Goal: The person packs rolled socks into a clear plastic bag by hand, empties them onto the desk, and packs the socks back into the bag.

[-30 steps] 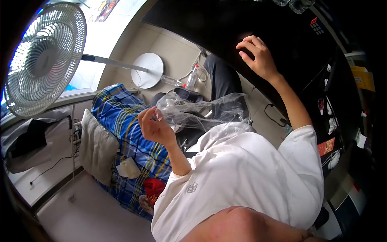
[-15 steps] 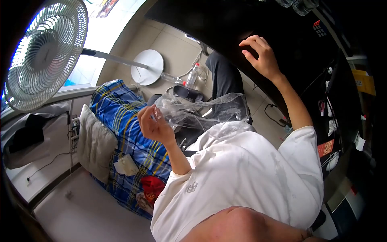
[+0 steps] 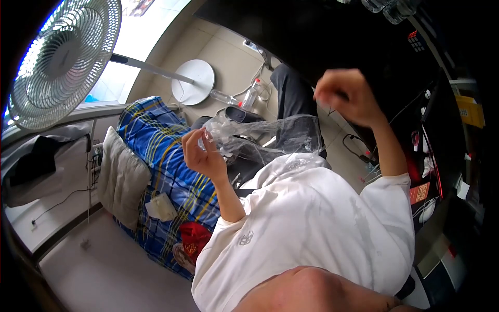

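Clear, crinkled plastic film [image 3: 291, 136], which looks like a bag, stretches from my left hand [image 3: 204, 154] over my lap and the hem of my white shirt. The thumb and fingers of my left hand pinch its left end. My right hand [image 3: 347, 96] is raised in front of the dark desk, apart from the plastic. Its fingers are bent but smeared by motion, and whether it holds anything is unclear.
A white fan [image 3: 65, 57] stands at the left on a round base [image 3: 193, 82]. Plastic bottles [image 3: 250, 95] lie on the floor. Beside me are a blue plaid cloth [image 3: 156, 140], a pale cushion [image 3: 122, 179] and a red item [image 3: 194, 239]. The dark desk [image 3: 291, 26] is at the upper right.
My right hand has moved down and slightly right, and is now blurred. My left hand still pinches the plastic, a little lower and to the right. The view has shifted slightly.
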Demonstrator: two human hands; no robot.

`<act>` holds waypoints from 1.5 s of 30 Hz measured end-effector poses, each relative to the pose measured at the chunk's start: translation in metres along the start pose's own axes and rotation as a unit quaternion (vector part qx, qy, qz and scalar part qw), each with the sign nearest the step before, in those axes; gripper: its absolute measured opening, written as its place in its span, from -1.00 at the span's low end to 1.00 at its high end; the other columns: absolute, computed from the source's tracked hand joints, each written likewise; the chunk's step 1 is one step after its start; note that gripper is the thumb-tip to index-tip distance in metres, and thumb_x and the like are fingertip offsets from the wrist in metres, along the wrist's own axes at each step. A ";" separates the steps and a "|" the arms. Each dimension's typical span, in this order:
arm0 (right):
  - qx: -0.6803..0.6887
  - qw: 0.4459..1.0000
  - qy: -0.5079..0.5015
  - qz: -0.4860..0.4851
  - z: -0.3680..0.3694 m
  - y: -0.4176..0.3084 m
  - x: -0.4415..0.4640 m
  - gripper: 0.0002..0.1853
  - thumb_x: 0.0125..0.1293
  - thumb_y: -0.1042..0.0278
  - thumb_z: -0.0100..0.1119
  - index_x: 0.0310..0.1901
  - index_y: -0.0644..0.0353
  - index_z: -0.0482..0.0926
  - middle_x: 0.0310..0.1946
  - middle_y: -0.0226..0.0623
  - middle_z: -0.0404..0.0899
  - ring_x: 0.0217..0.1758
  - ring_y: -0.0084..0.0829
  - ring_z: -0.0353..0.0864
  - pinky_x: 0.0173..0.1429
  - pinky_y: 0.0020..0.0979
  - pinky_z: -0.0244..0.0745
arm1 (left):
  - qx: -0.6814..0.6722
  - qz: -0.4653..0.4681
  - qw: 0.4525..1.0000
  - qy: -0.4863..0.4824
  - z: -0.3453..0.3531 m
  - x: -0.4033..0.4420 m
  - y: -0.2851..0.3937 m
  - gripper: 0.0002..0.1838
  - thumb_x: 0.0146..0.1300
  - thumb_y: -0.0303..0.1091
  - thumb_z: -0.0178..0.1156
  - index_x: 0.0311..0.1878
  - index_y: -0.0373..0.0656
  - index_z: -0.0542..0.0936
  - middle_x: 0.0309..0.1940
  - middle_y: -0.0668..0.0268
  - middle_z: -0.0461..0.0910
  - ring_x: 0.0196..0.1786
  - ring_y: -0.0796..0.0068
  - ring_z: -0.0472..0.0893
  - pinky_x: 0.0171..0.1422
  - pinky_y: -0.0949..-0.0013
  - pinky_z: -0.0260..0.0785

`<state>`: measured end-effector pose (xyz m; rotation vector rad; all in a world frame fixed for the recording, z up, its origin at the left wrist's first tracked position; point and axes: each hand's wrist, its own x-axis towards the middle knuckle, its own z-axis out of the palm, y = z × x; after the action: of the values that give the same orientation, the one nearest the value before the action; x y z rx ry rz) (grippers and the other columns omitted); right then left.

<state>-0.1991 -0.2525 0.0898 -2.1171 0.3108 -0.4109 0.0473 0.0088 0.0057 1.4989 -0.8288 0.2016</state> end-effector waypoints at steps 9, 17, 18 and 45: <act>-0.253 0.954 -0.150 -0.054 0.140 -0.004 -0.003 -0.87 0.38 0.42 0.23 -0.09 0.19 0.64 -0.24 -0.16 0.65 -0.16 -0.14 0.77 -0.13 -0.19 0.66 | -0.022 0.030 0.999 -0.034 -0.010 -0.001 0.022 -0.86 0.23 -0.71 0.31 -0.16 -0.33 0.69 -0.26 0.16 0.66 -0.22 0.36 0.60 -0.12 0.41 0.41; -0.275 0.912 -0.296 -0.070 0.172 -0.010 0.016 -0.72 0.34 0.25 0.33 0.05 0.08 0.66 0.01 -0.16 0.63 0.17 -0.11 0.65 0.14 -0.10 0.64 | -0.013 0.007 0.998 -0.056 -0.028 -0.021 0.039 -0.88 0.21 -0.68 0.36 -0.20 -0.31 0.70 -0.31 0.21 0.66 -0.28 0.38 0.61 -0.13 0.43 0.41; -0.241 0.918 -0.299 -0.096 0.173 -0.011 0.015 -0.70 0.35 0.20 0.35 0.07 0.04 0.66 0.02 -0.17 0.63 0.16 -0.12 0.65 0.13 -0.10 0.64 | -0.022 -0.009 0.998 -0.056 -0.029 -0.022 0.040 -0.88 0.21 -0.68 0.36 -0.20 -0.31 0.69 -0.32 0.21 0.66 -0.28 0.38 0.61 -0.14 0.44 0.41; -0.175 0.879 -0.367 -0.248 0.161 -0.079 0.007 0.14 -0.21 -0.31 0.66 0.52 -0.33 0.41 0.47 -0.14 0.37 0.58 -0.05 0.28 0.54 0.37 0.00 | 0.030 0.139 0.965 -0.221 -0.047 -0.015 0.099 -0.75 0.28 -0.30 0.32 -0.06 -0.22 0.74 -0.02 0.16 0.77 0.10 0.09 0.70 0.21 0.13 0.45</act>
<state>-0.1220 -0.0910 0.0738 -2.5207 -0.6573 0.2077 -0.0058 0.0693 0.0819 1.5017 -1.4060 0.0984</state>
